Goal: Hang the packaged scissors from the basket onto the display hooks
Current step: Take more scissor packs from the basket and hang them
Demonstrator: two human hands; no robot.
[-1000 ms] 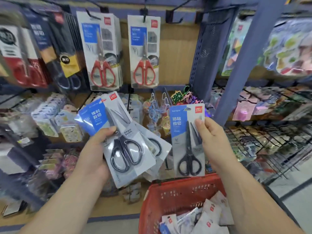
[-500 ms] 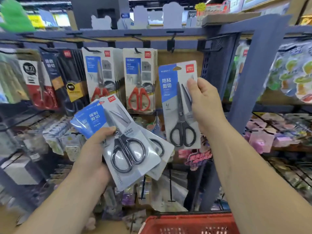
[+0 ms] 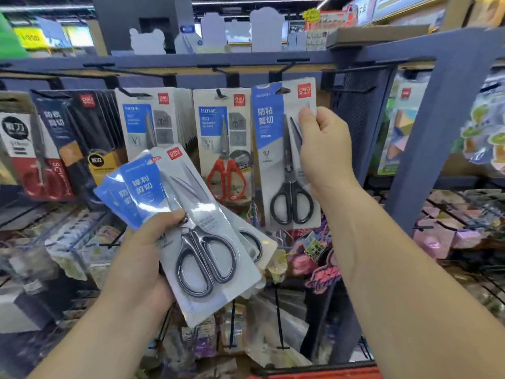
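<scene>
Pinched a black scissors pack (image 3: 273, 160) in right hand (image 3: 325, 149), just under a hook (image 3: 285, 67); gripped fanned packs (image 3: 213, 212) in left hand (image 3: 144, 258).

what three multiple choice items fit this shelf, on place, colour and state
1. Where is the pack that the right hand holds? A up at the top hook row B in the basket C on the floor
2. Its scissors' handles are: A red B black C yellow
3. The left hand is: A empty B gripping a fan of packs C on a shelf
Answers: A, its hang hole sits just under the hooks; B, black loops show; B, its thumb pins several overlapped packs.
</scene>
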